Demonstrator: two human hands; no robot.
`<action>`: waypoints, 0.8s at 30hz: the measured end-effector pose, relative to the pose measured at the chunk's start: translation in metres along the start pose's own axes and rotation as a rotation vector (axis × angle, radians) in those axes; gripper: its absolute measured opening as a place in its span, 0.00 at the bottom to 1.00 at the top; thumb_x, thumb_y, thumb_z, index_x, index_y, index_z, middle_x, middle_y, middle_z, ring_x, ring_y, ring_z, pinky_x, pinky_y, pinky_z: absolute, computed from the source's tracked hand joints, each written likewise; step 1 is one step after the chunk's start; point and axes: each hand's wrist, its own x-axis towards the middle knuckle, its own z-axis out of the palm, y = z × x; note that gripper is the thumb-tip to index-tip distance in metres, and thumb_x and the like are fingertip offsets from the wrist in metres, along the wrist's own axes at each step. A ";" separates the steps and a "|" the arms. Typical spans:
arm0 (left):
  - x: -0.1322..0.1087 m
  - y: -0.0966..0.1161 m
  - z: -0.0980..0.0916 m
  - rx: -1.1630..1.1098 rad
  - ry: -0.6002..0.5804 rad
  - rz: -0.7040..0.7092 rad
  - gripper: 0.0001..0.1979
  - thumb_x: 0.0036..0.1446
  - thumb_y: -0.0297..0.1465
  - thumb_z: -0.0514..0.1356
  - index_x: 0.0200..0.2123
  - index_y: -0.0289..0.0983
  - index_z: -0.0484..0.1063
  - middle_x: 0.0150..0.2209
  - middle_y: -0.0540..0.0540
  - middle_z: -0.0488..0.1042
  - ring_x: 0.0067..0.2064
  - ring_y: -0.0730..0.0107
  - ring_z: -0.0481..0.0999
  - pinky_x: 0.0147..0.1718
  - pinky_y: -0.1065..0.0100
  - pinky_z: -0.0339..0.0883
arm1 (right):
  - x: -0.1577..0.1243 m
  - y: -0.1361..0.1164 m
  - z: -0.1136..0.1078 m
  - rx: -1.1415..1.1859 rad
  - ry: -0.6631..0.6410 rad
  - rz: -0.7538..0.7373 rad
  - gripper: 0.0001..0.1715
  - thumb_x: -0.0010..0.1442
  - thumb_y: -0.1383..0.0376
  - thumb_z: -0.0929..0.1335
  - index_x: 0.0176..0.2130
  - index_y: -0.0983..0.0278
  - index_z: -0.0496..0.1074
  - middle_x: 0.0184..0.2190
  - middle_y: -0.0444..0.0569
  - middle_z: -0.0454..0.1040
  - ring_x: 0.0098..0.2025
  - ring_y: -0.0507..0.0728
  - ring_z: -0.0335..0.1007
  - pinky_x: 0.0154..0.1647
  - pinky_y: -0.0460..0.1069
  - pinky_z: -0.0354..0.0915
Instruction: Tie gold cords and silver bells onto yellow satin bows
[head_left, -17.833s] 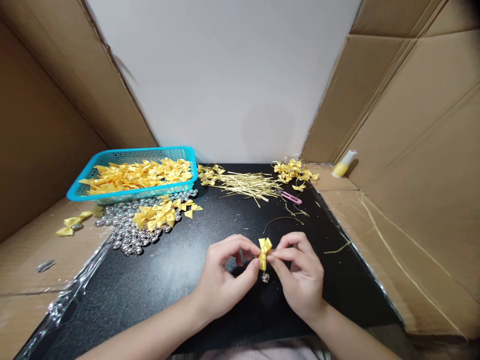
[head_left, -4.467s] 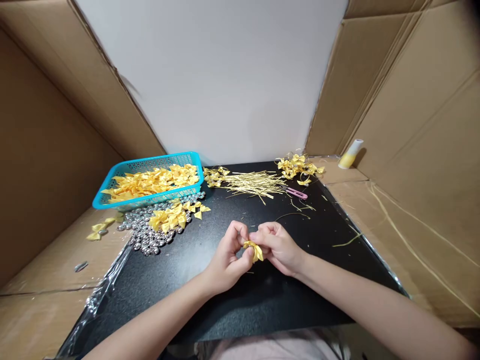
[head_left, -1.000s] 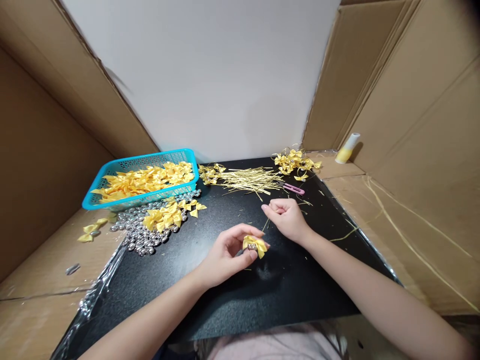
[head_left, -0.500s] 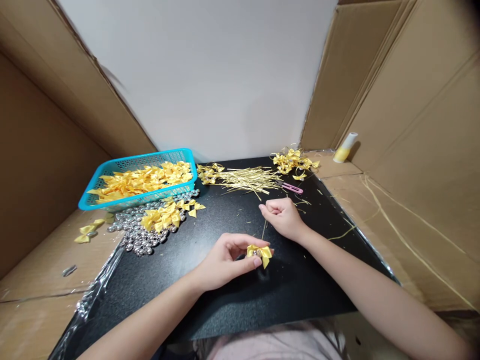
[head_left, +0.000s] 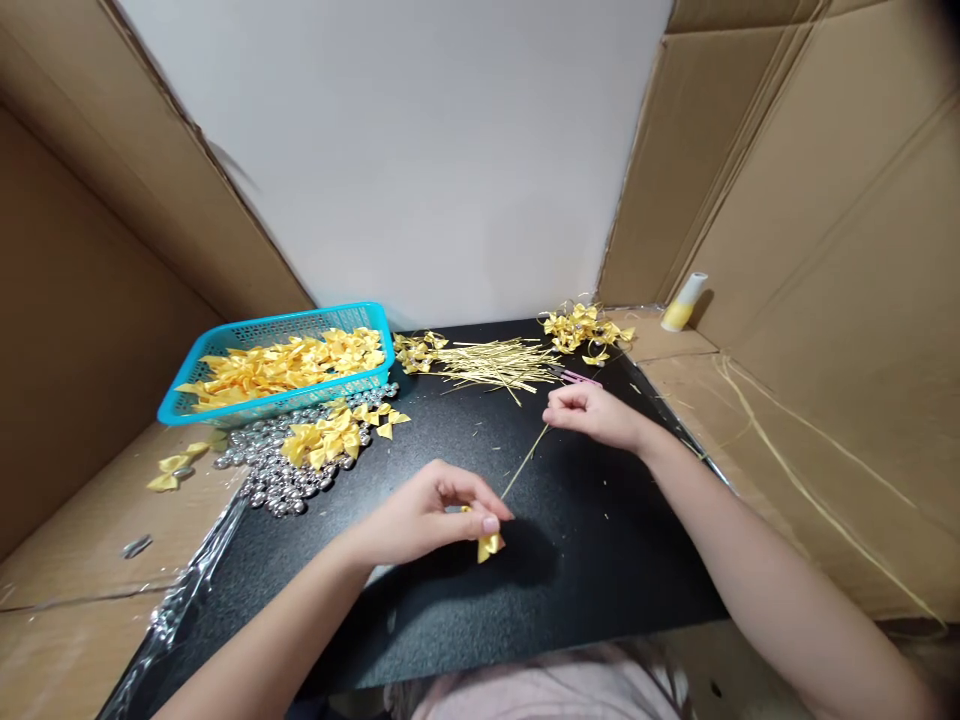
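My left hand (head_left: 442, 515) pinches a yellow ribbon bow (head_left: 489, 547) between thumb and fingers above the black tabletop; most of the bow is hidden by the fingers. A thin gold tie string (head_left: 525, 462) runs taut from the bow up to my right hand (head_left: 592, 412), whose closed fingers grip its far end. Just beyond the right hand lies a bundle of cut gold strings (head_left: 499, 362). The pink-handled tool (head_left: 579, 377) beside that bundle is partly covered by the right hand.
A blue basket (head_left: 277, 404) of yellow bows stands at the back left. Silvery beads (head_left: 277, 490) and loose bows (head_left: 330, 440) lie before it. Bows with strings (head_left: 585, 328) are heaped at the back right, near a white-and-yellow cone (head_left: 684, 302). Cardboard walls (head_left: 840, 250) enclose the sides.
My left hand has moved a little left and down with the bow, turning it. My right hand has shifted right, and the string between the hands now shows longer and straight.
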 end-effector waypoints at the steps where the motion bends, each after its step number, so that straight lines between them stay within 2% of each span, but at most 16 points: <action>1: -0.002 0.005 -0.006 0.012 -0.004 0.008 0.08 0.55 0.33 0.66 0.34 0.33 0.80 0.28 0.44 0.82 0.28 0.70 0.79 0.31 0.71 0.71 | -0.001 -0.001 -0.009 0.005 0.002 0.014 0.32 0.52 0.44 0.70 0.17 0.62 0.53 0.17 0.36 0.50 0.20 0.47 0.43 0.21 0.45 0.45; 3: -0.007 0.014 -0.017 0.039 0.010 0.020 0.07 0.55 0.32 0.66 0.33 0.34 0.80 0.28 0.44 0.82 0.29 0.69 0.79 0.32 0.71 0.72 | -0.004 -0.004 -0.028 0.017 0.026 0.039 0.32 0.55 0.43 0.67 0.18 0.62 0.54 0.17 0.36 0.51 0.20 0.48 0.44 0.20 0.45 0.46; 6: -0.014 0.021 -0.025 0.071 0.012 0.020 0.08 0.55 0.30 0.66 0.39 0.35 0.80 0.35 0.43 0.83 0.35 0.69 0.80 0.36 0.70 0.73 | -0.011 -0.009 -0.052 0.027 0.070 0.067 0.30 0.55 0.43 0.67 0.20 0.62 0.58 0.18 0.37 0.52 0.20 0.48 0.46 0.21 0.45 0.47; 9: -0.018 0.018 -0.023 0.049 0.050 -0.008 0.10 0.55 0.29 0.65 0.42 0.36 0.78 0.40 0.42 0.83 0.37 0.68 0.81 0.39 0.69 0.73 | -0.020 -0.012 -0.070 0.009 0.078 0.095 0.26 0.56 0.47 0.69 0.23 0.64 0.65 0.20 0.40 0.59 0.21 0.48 0.51 0.22 0.45 0.49; 13: -0.019 0.010 -0.016 0.106 0.090 -0.006 0.09 0.52 0.29 0.67 0.39 0.35 0.78 0.36 0.43 0.83 0.36 0.68 0.81 0.37 0.69 0.73 | -0.030 -0.010 -0.086 -0.099 0.135 0.147 0.21 0.51 0.49 0.73 0.26 0.65 0.75 0.22 0.44 0.68 0.24 0.50 0.59 0.25 0.46 0.54; 15: -0.018 0.009 -0.013 0.184 0.092 0.019 0.10 0.51 0.31 0.68 0.37 0.34 0.78 0.35 0.43 0.83 0.36 0.66 0.81 0.37 0.68 0.73 | -0.032 -0.008 -0.088 -0.105 0.224 0.166 0.19 0.47 0.50 0.75 0.25 0.64 0.77 0.20 0.44 0.69 0.24 0.51 0.61 0.26 0.47 0.57; 17: -0.018 0.010 -0.010 0.287 0.111 0.070 0.11 0.51 0.32 0.68 0.38 0.35 0.77 0.36 0.43 0.82 0.37 0.65 0.81 0.38 0.68 0.72 | -0.034 -0.009 -0.087 0.022 0.340 0.154 0.18 0.42 0.52 0.78 0.23 0.63 0.77 0.19 0.45 0.71 0.24 0.51 0.64 0.27 0.48 0.61; 19: -0.018 0.009 -0.005 0.429 0.167 0.139 0.10 0.53 0.33 0.67 0.38 0.36 0.76 0.35 0.45 0.82 0.37 0.66 0.80 0.39 0.68 0.71 | -0.034 -0.012 -0.083 0.177 0.434 0.126 0.16 0.41 0.54 0.79 0.24 0.62 0.77 0.21 0.45 0.74 0.26 0.52 0.69 0.31 0.50 0.66; 21: -0.017 0.005 0.001 0.600 0.246 0.219 0.06 0.55 0.33 0.65 0.36 0.37 0.74 0.34 0.46 0.81 0.35 0.67 0.79 0.37 0.69 0.70 | -0.035 -0.018 -0.077 0.305 0.464 0.124 0.13 0.43 0.55 0.78 0.26 0.60 0.78 0.27 0.47 0.78 0.31 0.54 0.75 0.37 0.51 0.70; 24: -0.014 -0.011 0.008 0.823 0.324 0.346 0.02 0.58 0.29 0.61 0.32 0.38 0.72 0.35 0.44 0.81 0.37 0.66 0.78 0.35 0.68 0.70 | -0.034 -0.028 -0.069 0.481 0.435 0.171 0.11 0.44 0.58 0.78 0.28 0.60 0.79 0.34 0.48 0.81 0.39 0.57 0.78 0.43 0.52 0.72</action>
